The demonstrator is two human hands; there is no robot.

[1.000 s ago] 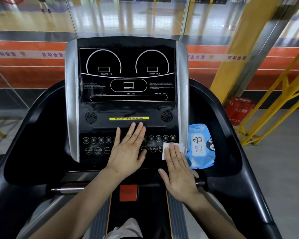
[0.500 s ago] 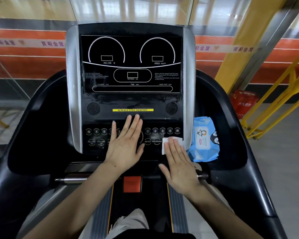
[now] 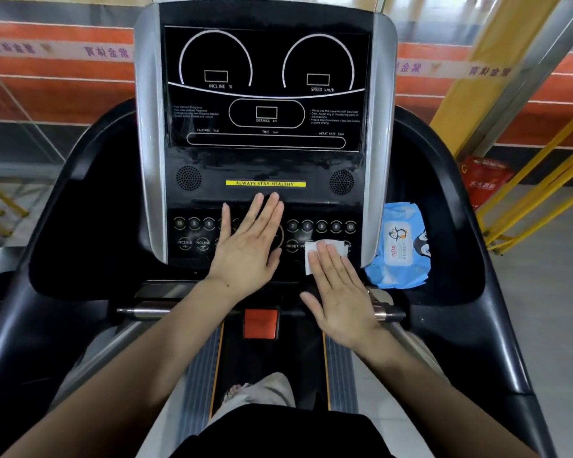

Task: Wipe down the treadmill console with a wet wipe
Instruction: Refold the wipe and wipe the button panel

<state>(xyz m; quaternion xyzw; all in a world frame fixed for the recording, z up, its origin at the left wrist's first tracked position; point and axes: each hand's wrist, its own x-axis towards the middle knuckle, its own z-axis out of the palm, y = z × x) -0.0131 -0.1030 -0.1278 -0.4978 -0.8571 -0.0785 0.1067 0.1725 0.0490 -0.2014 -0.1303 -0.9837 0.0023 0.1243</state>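
Wet wipe [image 3: 315, 251]: white, thin, folded rectangle, lay flat on the glossy black console [image 3: 265, 166] near its lower right edge. Right hand [image 3: 339, 292] flat, fingers spread, pressed on the wipe. Left hand [image 3: 248, 249] flat, open, on the round buttons left of it. Blue soft wipes pack [image 3: 401, 246] just right.

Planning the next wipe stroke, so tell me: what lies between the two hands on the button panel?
In the head view, between the left hand and the wet wipe under the right hand, only bare panel: the RESET button.
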